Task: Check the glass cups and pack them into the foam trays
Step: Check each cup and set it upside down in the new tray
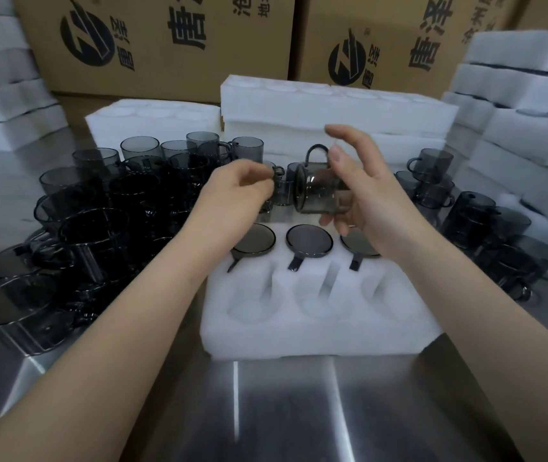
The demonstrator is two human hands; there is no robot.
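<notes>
**Cup on its side over the tray, 3 pockets to fill**

My right hand (372, 201) holds a smoky cup (319, 191) just above the far edge of the tray (315, 335). The thumb presses near the handle on top and the lower fingers curl under the glass; the index finger stands free. The cup lies on its side, its long axis running left to right. Its mouth faces my left hand (236, 191), its base sits toward my right palm, and its handle points up. My left hand hovers just left of the mouth, over the tray's far-left corner, with the fingers curled in. I cannot tell whether they pinch anything.

The tray's far row holds 3 packed cups (309, 241), handles lying toward me. The 3 empty pockets (319, 301) of the near row lie below the held cup and nearer to me. I judge the cup must be turned until its axis stands vertical, then brought down and back. My right hand is nearer and already has it.

A pile (99, 211) of cups stands left of the tray. Behind the tray are cartons (166, 38) printed 唐泽 in large black characters beside a round logo. The smaller print is cut off.
</notes>
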